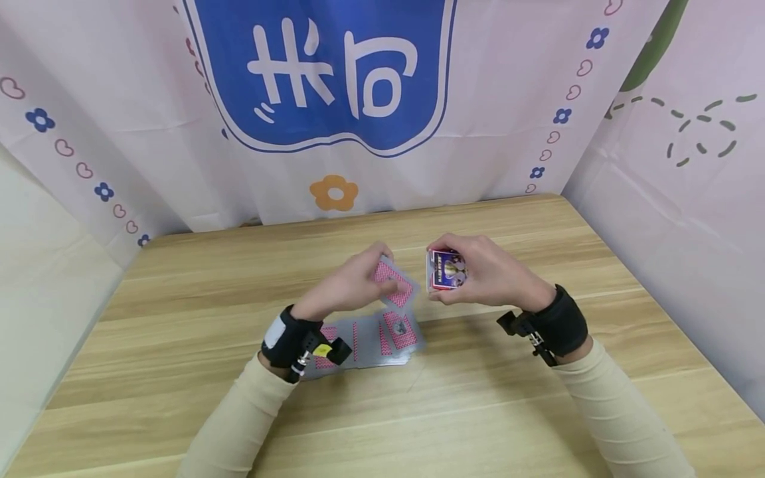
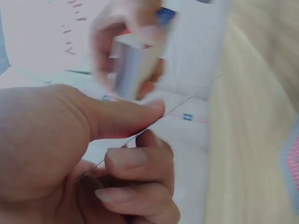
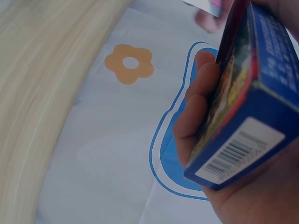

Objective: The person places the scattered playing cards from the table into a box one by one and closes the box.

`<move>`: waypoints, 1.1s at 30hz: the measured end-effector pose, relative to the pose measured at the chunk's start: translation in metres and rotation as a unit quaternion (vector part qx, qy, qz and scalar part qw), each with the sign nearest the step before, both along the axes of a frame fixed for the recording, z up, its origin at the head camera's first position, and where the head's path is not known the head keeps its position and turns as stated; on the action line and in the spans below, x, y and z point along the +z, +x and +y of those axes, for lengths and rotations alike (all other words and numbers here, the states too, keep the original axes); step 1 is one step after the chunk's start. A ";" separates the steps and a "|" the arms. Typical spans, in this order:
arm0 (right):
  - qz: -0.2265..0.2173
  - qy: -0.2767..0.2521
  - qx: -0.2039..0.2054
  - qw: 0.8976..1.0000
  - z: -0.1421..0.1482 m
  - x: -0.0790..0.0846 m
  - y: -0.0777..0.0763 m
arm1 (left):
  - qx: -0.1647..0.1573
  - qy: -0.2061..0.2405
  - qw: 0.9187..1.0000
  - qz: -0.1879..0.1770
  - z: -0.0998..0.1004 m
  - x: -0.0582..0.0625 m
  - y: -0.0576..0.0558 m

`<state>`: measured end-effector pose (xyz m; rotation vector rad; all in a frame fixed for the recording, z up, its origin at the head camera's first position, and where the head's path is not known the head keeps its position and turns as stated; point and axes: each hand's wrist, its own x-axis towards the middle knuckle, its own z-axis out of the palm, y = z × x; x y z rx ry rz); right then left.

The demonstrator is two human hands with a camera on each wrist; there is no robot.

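My left hand point(image 1: 352, 279) pinches a playing card point(image 1: 406, 293) with a red patterned back and a pale border. In the left wrist view that card shows edge-on as a thin line, between the thumb and curled fingers. Just to the right, my right hand point(image 1: 496, 272) grips a blue card box point(image 1: 449, 271) with a gold trophy picture, held above the table. A barcode label point(image 3: 238, 150) marks one end of the box in the right wrist view. Below my left hand, several red-backed cards point(image 1: 367, 342) lie overlapping in a row, partly hidden by the wrist.
The wooden table point(image 1: 508, 411) runs back to a white curtain point(image 1: 412, 179) printed with a blue emblem and an orange flower. Pale cloth point(image 1: 669, 199) stands along the right side. Both wrists carry black straps with small cameras.
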<state>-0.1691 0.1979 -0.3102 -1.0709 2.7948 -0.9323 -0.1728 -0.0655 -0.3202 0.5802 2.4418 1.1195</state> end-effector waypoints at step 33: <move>0.001 0.015 -0.003 1.000 -0.002 -0.002 0.000 | 0.145 0.161 0.974 -0.059 0.021 0.007 0.016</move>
